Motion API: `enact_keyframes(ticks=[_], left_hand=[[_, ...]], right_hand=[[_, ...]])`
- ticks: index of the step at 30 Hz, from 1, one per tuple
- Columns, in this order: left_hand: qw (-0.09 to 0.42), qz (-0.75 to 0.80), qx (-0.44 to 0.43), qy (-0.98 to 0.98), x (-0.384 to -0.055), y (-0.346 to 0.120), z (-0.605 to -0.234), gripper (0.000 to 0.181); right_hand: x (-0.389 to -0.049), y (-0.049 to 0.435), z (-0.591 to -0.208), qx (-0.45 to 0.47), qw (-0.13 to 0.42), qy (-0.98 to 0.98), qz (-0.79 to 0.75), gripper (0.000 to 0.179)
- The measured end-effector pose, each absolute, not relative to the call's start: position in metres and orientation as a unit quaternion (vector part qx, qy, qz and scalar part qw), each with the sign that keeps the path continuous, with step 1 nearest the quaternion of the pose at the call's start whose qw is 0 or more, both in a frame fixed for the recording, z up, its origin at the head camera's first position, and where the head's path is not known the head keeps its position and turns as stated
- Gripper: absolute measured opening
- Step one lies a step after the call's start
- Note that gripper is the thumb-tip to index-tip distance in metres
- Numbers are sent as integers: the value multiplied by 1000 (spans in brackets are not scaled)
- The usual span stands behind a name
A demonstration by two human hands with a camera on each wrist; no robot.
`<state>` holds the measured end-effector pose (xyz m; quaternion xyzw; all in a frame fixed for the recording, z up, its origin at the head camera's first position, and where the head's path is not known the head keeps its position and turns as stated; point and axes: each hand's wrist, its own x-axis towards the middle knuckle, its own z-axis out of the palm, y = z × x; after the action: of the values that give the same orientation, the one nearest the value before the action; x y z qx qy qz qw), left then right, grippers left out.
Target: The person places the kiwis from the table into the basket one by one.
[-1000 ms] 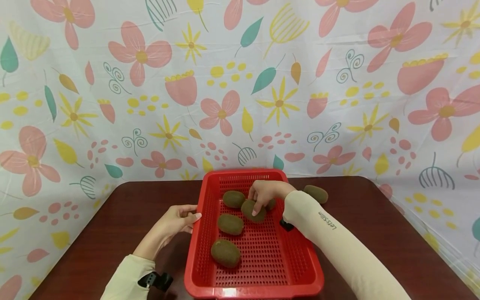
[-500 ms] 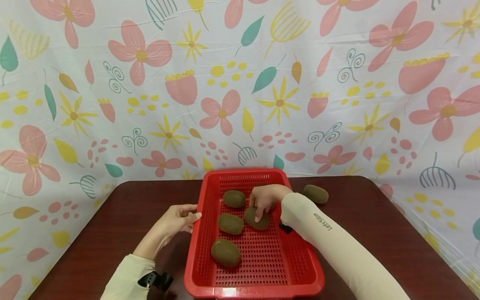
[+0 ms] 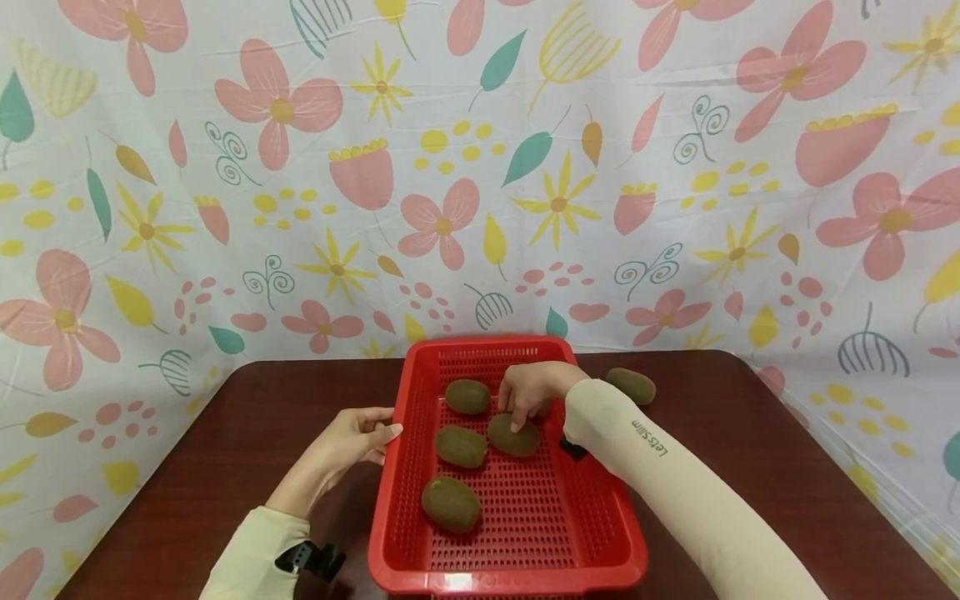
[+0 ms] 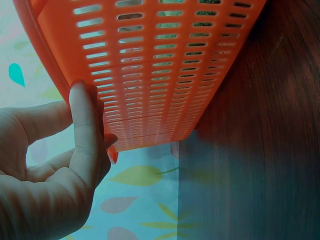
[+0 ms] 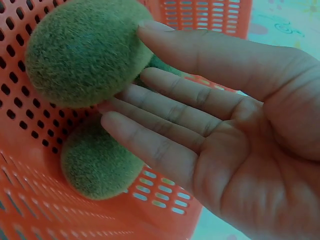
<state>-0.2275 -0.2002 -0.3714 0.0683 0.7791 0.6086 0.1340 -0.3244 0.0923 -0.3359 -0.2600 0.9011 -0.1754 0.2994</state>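
A red plastic basket (image 3: 510,582) with slotted walls stands on the table. My left hand (image 3: 341,450) holds its left rim, the thumb at the edge and the fingers against the outer wall (image 4: 165,75). Inside the basket, my right hand (image 3: 528,390) is at a brown fuzzy kiwi (image 3: 516,437) lying on the floor. In the right wrist view the thumb tip meets that kiwi (image 5: 87,55), and the other fingers stretch out fairly straight beside it. Another kiwi (image 5: 100,162) lies below those fingertips. One more, behind the right hand, is mostly hidden.
Three more kiwis form a column on the basket's left side: far (image 3: 467,397), middle (image 3: 461,447) and near (image 3: 451,505). Outside, past the right wall, a kiwi (image 3: 632,386) lies on the dark wooden table (image 3: 697,392). A flower-printed cloth (image 3: 480,167) hangs behind.
My right hand has set the kiwi down slightly right and nearer, then drawn back a little from it. My left hand stays at the rim.
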Motion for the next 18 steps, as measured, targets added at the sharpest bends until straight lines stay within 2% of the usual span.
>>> enact_keyframes(ticks=[6,18], left_hand=[[136,611,65,777,-229,-200,-372,52],[134,609,65,779,-228,-200,-372,53]], right_hand=[[-326,96,-328,-287,279,903,-155,39],[-330,127,-300,-311,211,894,-244,33]])
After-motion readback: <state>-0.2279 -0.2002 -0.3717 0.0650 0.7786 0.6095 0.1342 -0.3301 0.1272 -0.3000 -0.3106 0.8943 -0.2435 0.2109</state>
